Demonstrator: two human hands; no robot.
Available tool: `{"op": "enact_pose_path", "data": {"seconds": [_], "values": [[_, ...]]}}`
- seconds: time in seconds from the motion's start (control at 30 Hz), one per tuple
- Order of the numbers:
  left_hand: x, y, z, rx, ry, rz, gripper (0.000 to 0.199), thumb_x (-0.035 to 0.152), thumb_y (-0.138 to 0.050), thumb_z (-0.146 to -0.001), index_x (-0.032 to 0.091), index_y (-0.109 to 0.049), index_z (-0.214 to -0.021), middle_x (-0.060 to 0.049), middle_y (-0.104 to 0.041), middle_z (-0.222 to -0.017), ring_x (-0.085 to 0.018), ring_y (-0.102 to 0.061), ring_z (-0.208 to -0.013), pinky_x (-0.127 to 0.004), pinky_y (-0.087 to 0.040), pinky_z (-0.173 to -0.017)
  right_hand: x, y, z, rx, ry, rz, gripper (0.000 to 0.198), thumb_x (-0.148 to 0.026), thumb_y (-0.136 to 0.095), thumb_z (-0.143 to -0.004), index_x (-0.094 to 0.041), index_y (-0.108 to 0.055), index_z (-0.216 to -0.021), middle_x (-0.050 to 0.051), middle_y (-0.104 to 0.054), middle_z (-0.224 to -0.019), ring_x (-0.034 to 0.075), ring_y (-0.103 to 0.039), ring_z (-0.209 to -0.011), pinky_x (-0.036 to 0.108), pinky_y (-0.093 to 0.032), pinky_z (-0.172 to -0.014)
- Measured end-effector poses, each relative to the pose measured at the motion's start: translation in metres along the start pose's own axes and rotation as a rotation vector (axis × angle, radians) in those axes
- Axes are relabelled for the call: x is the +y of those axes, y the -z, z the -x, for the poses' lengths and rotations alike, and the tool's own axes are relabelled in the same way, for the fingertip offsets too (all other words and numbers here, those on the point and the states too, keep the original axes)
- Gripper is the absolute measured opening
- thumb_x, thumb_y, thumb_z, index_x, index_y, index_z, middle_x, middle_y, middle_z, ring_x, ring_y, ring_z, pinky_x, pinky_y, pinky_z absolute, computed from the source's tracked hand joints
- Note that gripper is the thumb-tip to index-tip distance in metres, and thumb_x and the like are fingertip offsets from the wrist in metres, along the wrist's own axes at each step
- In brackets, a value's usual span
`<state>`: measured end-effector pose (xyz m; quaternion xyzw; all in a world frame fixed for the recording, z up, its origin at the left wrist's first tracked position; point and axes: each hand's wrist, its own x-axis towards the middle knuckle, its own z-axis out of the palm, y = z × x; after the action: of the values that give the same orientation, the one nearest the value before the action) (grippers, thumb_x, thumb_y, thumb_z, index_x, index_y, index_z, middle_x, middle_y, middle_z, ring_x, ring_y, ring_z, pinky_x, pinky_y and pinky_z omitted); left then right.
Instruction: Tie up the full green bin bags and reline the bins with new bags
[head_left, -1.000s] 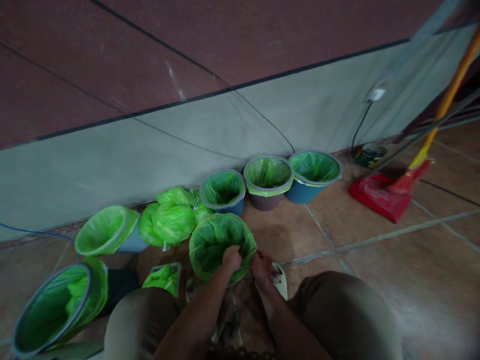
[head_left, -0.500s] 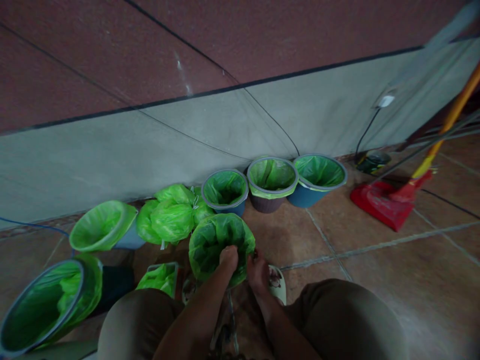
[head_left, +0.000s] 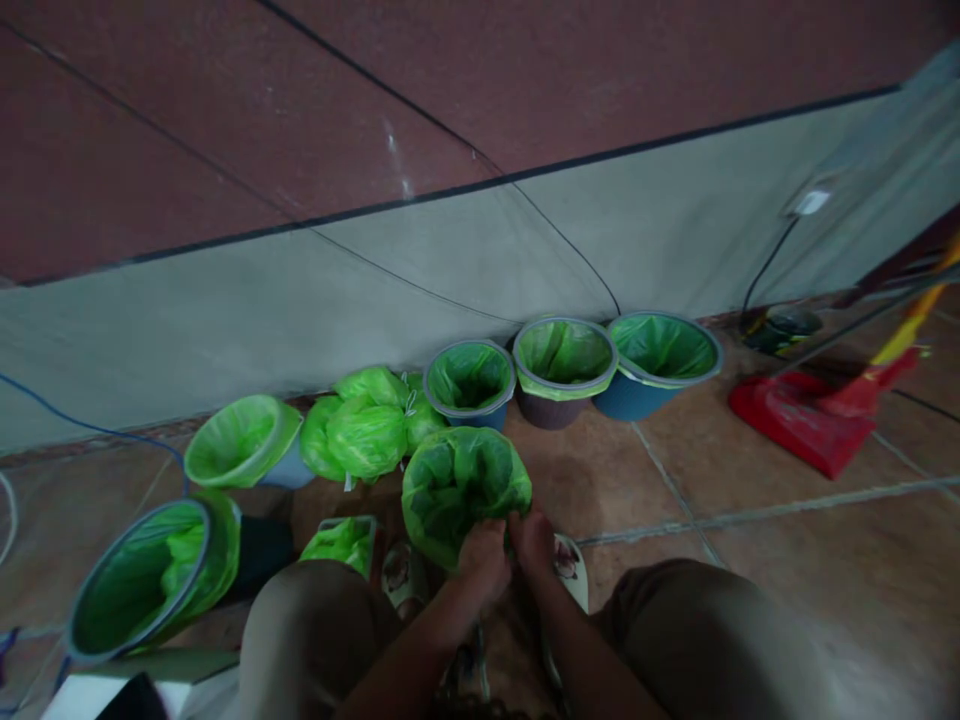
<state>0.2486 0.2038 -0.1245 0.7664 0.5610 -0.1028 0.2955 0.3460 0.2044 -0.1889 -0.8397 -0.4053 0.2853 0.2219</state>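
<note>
Between my feet stands a bin lined with a green plastic bag (head_left: 442,480), its edge folded out over the rim. My left hand (head_left: 486,552) is closed at the near right part of that rim, gripping the bag's edge. Right beside it, my right hand (head_left: 531,540) pinches the same edge with bent fingers. The two hands are almost touching. Dark folds of the liner show inside the bin; the bin's own wall is hidden under the bag.
Lined bins (head_left: 566,355) stand along the wall, beside knotted green bags (head_left: 366,430). At left a large bin (head_left: 142,580) lies tilted, near a small box of green bags (head_left: 341,540). A red dustpan (head_left: 810,410) is at right. Cables run down the wall.
My left hand has come out from inside the bin to its near rim, next to my right hand. The view has shifted slightly left.
</note>
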Motion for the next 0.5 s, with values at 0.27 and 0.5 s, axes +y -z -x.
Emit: {"op": "enact_pose_path", "data": {"seconds": [0.27,0.5], "values": [[-0.002,-0.026,-0.002,-0.062,0.116,-0.04,0.042,0.012,-0.033,-0.092,0.014,-0.059,-0.125,-0.013,-0.064,-0.124,-0.025,-0.058,-0.116,-0.037,-0.038,-0.106,0.0,0.005,-0.014,0.113,-0.07,-0.342,0.045,-0.041,-0.051,-0.086,-0.008,-0.065,-0.112,0.018,-0.073,-0.099,0.026,-0.07,-0.087,0.029,-0.049,-0.07],[0.0,-0.017,0.008,-0.059,0.043,-0.129,0.041,0.012,-0.039,-0.089,0.01,-0.058,-0.125,-0.015,-0.065,-0.121,-0.027,-0.059,-0.114,-0.04,-0.041,-0.103,-0.011,0.004,-0.02,0.016,0.004,0.048,0.037,-0.027,-0.04,-0.093,-0.007,-0.065,-0.112,0.02,-0.073,-0.094,0.026,-0.071,-0.085,0.031,-0.048,-0.071]]}}
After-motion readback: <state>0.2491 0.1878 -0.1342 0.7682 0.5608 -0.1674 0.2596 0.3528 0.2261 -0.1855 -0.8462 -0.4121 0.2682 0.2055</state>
